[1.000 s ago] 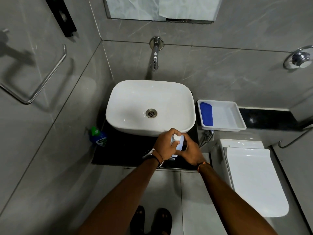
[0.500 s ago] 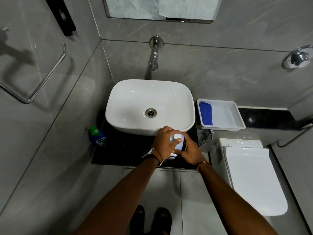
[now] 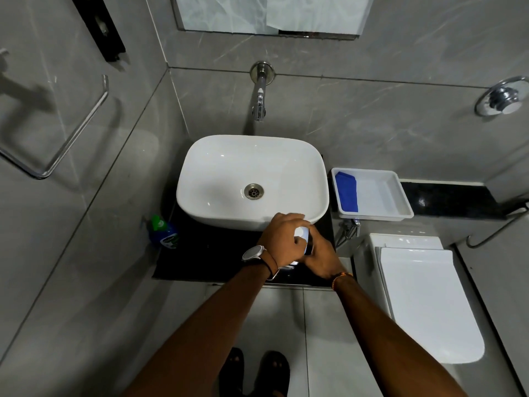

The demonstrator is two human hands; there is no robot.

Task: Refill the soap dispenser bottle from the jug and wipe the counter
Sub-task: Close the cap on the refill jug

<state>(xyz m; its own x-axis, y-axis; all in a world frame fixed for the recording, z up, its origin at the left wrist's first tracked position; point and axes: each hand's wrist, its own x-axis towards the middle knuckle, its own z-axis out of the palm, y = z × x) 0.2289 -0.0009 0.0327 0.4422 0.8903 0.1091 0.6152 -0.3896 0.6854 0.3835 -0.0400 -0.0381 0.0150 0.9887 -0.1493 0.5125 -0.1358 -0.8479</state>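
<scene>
The soap dispenser bottle (image 3: 302, 234) stands on the black counter (image 3: 206, 260) just in front of the sink's right corner. Only its white top and a strip of pale body show between my hands. My left hand (image 3: 282, 242) wraps over the top from the left. Around the bottle's lower body, from the right, closes my right hand (image 3: 320, 256). A blue jug with a green cap (image 3: 162, 234) sits at the counter's left end, against the wall. A folded blue cloth (image 3: 347, 191) lies in a white tray (image 3: 376, 216) to the right of the sink.
A white basin (image 3: 252, 179) fills most of the counter under a wall tap (image 3: 259, 101). A closed white toilet (image 3: 423, 299) stands at the right. Grey tiled walls close in on the left and behind, with a towel rail (image 3: 71, 133) on the left wall.
My left hand has shifted slightly around the bottle's top. Both hands stay on the bottle in the same spot.
</scene>
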